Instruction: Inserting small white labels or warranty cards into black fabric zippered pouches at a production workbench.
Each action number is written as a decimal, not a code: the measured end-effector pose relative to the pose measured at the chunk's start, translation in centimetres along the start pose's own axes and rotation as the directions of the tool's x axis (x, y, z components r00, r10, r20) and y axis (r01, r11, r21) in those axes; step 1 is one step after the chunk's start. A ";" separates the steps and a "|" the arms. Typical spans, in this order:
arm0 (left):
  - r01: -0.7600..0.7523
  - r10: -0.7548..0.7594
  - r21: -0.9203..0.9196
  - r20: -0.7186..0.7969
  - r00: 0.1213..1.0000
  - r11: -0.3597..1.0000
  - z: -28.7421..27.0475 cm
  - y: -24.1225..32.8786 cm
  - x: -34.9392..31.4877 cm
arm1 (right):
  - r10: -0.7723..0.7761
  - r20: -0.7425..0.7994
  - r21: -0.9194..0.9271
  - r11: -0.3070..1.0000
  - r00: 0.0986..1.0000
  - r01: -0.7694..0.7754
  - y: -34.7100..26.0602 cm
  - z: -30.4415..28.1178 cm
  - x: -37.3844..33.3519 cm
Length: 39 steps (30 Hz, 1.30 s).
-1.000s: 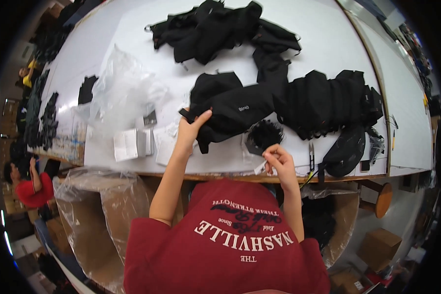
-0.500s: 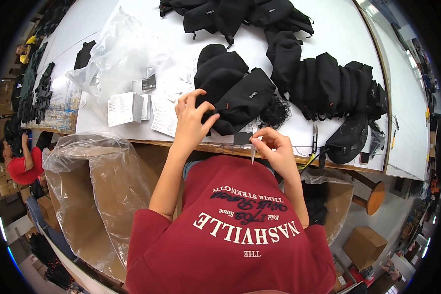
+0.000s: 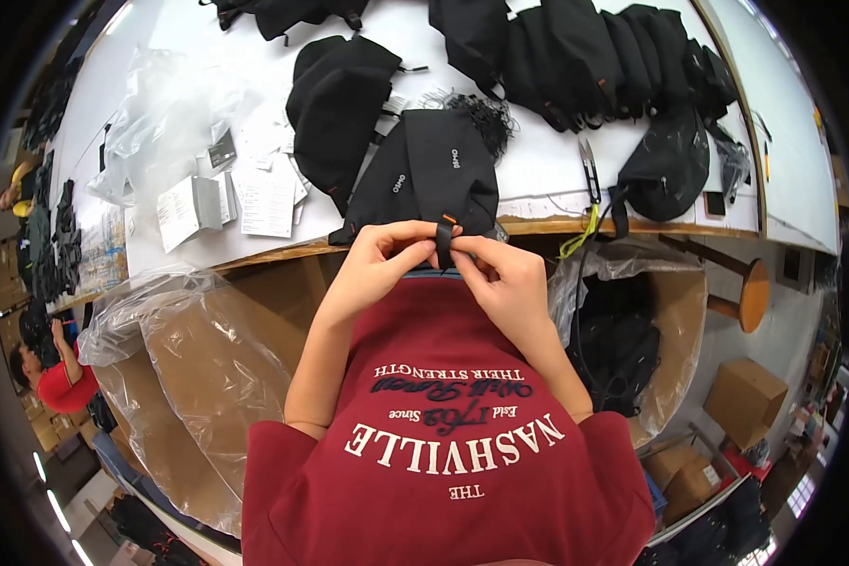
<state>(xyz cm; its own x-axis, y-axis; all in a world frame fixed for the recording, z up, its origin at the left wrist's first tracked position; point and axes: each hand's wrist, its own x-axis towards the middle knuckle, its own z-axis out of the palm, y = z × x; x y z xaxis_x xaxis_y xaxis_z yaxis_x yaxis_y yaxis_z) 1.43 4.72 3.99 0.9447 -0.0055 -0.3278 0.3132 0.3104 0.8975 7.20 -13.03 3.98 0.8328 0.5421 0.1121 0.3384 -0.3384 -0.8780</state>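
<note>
While the black bag (image 3: 464,156) lay at the table's near edge, its short black strap (image 3: 444,247) hung off toward the red shirt (image 3: 448,396). Left hand (image 3: 387,264): thumb and fingertips pinched on the strap. Right hand (image 3: 502,275): same grip, other side, fingertips nearly meeting the left's.

Surface: white table (image 3: 542,174), brown wooden edge. Second black bag (image 3: 335,99) just left of the first; row of black bags (image 3: 575,57) at far right; tangle of black threads (image 3: 491,121) beside the first bag. Snips (image 3: 590,170) lay blades away from the person, yellow-green cord at the handles. Left side: folded white leaflets (image 3: 191,212), printed sheet (image 3: 267,203), clear plastic sheeting (image 3: 146,137).

Room: plastic-lined cartons below the edge on both sides, the right one holding black items (image 3: 618,340); round wooden stool (image 3: 753,295); cardboard box (image 3: 745,401) on the floor. Person in red (image 3: 66,382) at far left.

Hard to see: fingers covered the strap's contact points; exact finger placement behind it couldn't be told. Top edge cut off the far bags. Contents of the right carton unclear. Rim bent and dark, shelving there too small to read.
</note>
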 end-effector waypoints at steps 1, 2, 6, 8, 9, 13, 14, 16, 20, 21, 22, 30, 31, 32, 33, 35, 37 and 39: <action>0.013 -0.013 0.069 -0.005 1.000 0.997 0.0 -0.3 -0.1 | 0.007 -0.007 -0.001 1.000 1.000 -0.007 0.4 0.1 -0.3; 0.024 -0.023 0.138 -0.012 1.000 0.990 0.0 -0.5 -0.2 | -0.062 0.017 -0.033 0.997 0.998 0.063 1.0 0.2 -0.5; -0.071 0.115 0.382 -0.092 0.989 0.921 0.2 -1.4 -0.8 | -0.041 0.034 0.008 0.999 0.999 0.040 0.7 0.4 -0.8; -0.279 0.424 0.425 -0.296 0.856 0.861 0.9 -1.9 -0.8 | 0.135 0.102 0.252 0.955 0.986 -0.156 0.3 0.3 -0.6; -0.345 0.444 0.309 -0.358 0.821 0.886 1.1 -1.5 -1.0 | 0.196 0.149 0.412 0.879 0.969 -0.241 0.3 0.2 -0.5; -0.378 0.417 0.175 -0.418 0.807 0.909 1.0 -0.5 -2.3 | 0.133 0.244 0.758 0.592 0.961 -0.275 1.0 -0.8 -0.1; -0.394 0.360 -0.024 -0.358 0.861 0.919 1.1 -0.2 -2.5 | 0.114 0.237 0.761 0.595 0.965 -0.258 0.9 -1.1 0.0; -0.376 0.306 -0.265 -0.269 0.913 0.888 1.4 0.1 -2.7 | 0.078 0.226 0.774 0.591 0.971 -0.227 0.6 -1.0 0.4; -0.315 0.270 -0.108 -0.306 0.913 0.943 1.7 -0.2 -2.9 | 0.026 0.252 0.782 0.584 0.967 -0.220 -0.2 -0.8 0.7; -0.316 0.269 -0.112 -0.308 0.913 0.942 1.7 -0.3 -3.0 | 0.028 0.255 0.779 0.586 0.967 -0.222 -0.3 -0.6 0.6; -0.270 0.241 -0.067 -0.283 0.928 0.961 1.7 -0.4 -3.0 | 0.028 0.255 0.782 0.583 0.966 -0.223 -0.4 -0.4 0.4; -0.177 0.171 -0.001 -0.250 0.953 0.984 1.9 -0.7 -3.1 | -0.027 0.141 0.706 0.704 0.990 -0.082 -0.9 1.3 0.0; -0.177 0.169 -0.012 -0.247 0.954 0.984 1.9 -0.8 -3.1 | -0.027 0.144 0.705 0.705 0.989 -0.083 -1.0 1.3 0.0; -0.178 0.169 -0.014 -0.249 0.954 0.984 1.9 -0.9 -3.1 | -0.038 0.143 0.690 0.720 0.989 -0.073 -1.0 1.3 0.0; -0.182 0.171 -0.023 -0.252 0.953 0.983 1.9 -0.9 -3.1 | -0.048 0.143 0.676 0.734 0.989 -0.062 -1.1 1.4 0.0; -0.187 0.173 -0.032 -0.256 0.951 0.982 1.8 -1.0 -3.2 | -0.052 0.131 0.685 0.727 0.990 -0.052 -1.0 1.5 0.0; -0.181 0.170 -0.022 -0.259 0.951 0.983 1.8 -1.0 -3.2 | -0.055 0.117 0.694 0.719 0.992 -0.042 -0.9 1.6 0.0; -0.180 0.169 -0.020 -0.256 0.952 0.983 1.8 -0.9 -3.1 | -0.057 0.100 0.700 0.714 0.993 -0.029 -0.8 1.7 0.0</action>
<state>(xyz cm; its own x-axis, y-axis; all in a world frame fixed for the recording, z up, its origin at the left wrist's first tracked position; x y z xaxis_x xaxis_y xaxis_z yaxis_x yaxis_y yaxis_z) -1.61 2.75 4.78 0.9272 0.2912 -0.2355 0.1357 0.3249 0.9360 6.19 -11.43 3.94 0.7642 0.6345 0.1154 -0.0891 0.2811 -0.9555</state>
